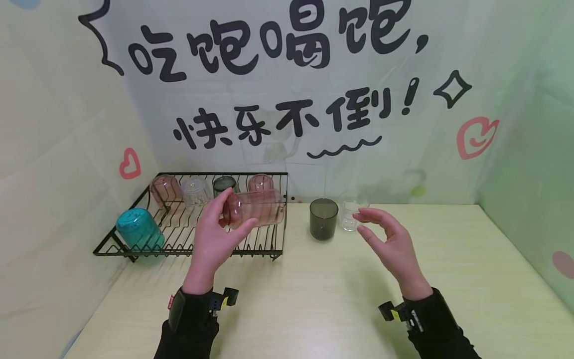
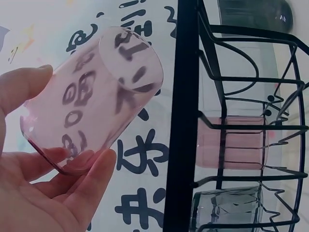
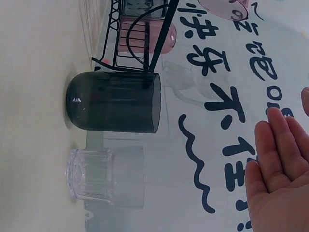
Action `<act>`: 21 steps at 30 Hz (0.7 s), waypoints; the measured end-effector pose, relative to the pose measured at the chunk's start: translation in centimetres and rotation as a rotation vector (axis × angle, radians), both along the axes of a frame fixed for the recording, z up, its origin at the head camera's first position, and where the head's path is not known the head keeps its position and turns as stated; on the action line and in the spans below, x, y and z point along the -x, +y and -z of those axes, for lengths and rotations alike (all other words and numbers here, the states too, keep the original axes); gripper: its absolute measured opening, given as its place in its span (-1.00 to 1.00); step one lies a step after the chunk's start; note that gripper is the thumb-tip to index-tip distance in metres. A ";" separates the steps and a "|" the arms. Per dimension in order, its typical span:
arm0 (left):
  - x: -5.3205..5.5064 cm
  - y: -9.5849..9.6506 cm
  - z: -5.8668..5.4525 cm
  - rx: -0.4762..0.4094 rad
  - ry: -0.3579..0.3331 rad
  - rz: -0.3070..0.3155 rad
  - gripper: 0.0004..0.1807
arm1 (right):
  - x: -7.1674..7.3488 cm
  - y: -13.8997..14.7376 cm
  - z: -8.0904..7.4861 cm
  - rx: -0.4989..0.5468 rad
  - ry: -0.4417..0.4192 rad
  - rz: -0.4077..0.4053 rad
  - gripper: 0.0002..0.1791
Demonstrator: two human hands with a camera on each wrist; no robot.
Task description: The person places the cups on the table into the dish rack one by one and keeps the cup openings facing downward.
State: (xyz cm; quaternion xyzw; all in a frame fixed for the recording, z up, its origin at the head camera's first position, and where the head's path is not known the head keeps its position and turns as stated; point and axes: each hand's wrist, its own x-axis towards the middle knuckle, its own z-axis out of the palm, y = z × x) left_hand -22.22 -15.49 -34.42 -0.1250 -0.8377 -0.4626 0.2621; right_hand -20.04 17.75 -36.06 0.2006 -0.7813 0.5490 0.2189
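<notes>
My left hand [image 1: 218, 238] grips a pink glass [image 1: 256, 207] by its base end, thumb on one side and fingers on the other. The glass lies tilted sideways above the black wire rack [image 1: 262, 248], its open mouth pointing right. In the left wrist view the pink glass [image 2: 96, 96] is see-through, with the wall lettering showing behind it. My right hand [image 1: 392, 247] hangs in the air with fingers relaxed and nothing between them. Nearest to it stand a clear glass [image 1: 349, 217] and a dark grey glass [image 1: 324, 219], both upright on the table.
On the rack sit an upturned blue glass [image 1: 140, 229] at front left and, along the back, a pink glass [image 1: 165, 189], a clear ribbed glass [image 1: 196, 191], a grey glass [image 1: 224, 184] and another pink glass [image 1: 260, 183]. A lettered cloth wall [image 1: 287, 149] closes the back.
</notes>
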 end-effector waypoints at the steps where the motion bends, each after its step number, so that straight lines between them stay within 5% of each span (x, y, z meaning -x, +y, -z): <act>1: 0.0 -0.1 0.0 0.010 -0.003 -0.008 -0.13 | -0.2 -0.1 -0.2 -0.004 -0.003 0.002 -0.62; 21: -0.1 -2.6 -0.2 0.161 -0.002 -0.070 -0.09 | -0.2 0.4 -0.4 -0.172 0.033 0.066 -0.61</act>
